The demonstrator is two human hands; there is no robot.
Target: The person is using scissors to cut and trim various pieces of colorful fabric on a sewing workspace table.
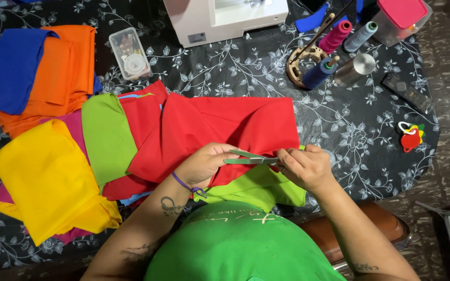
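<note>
Red cloth (225,125) | lime-green cloth (108,135) | yellow cloth (48,177) | orange cloth (63,78) | blue cloth (11,67) | black tablecloth (235,73), white floral print | pink thread spool (335,36) | white sewing machine (220,18)

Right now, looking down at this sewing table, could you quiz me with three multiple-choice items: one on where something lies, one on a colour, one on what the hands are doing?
1. Where does the yellow cloth lie?
A. Left of the red cloth
B. On the sewing machine
C. On the floor

2. What colour is the cloth under the scissors?
A. Blue
B. Red
C. White

3. What is the right hand doing?
A. Resting flat on the table
B. Holding a thread cone
C. Holding the scissors at the cloth edge

Answers:
1 A: it sits at the table's left side, beyond the red cloth.
2 B: the blades lie over red fabric.
3 C: its fingers grip the scissors, while the left hand holds the cloth.
</note>
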